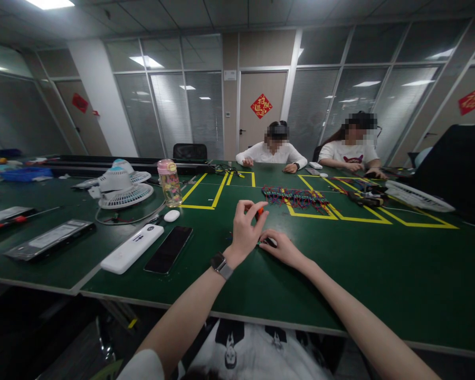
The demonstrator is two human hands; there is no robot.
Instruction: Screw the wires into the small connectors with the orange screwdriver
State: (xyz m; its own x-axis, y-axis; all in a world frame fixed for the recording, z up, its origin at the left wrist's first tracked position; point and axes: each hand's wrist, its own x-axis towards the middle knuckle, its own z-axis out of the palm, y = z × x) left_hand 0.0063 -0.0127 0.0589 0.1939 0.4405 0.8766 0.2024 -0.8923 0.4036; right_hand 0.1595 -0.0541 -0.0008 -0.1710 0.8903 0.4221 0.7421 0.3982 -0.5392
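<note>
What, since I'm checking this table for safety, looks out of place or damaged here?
One thing: the tangled wire pile lies across the yellow tape instead of inside one outline, so it looks untidy. I see no spill or clear damage, but the orange item at the left hand is mostly hidden.

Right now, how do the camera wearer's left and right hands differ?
The left hand is higher in the picture, the right hand lower, near the green table. The left hand has a watch at its wrist; the right hand has none. An orange piece shows at the left hand, a dark piece at the right. Both hands are ungloved.
</note>
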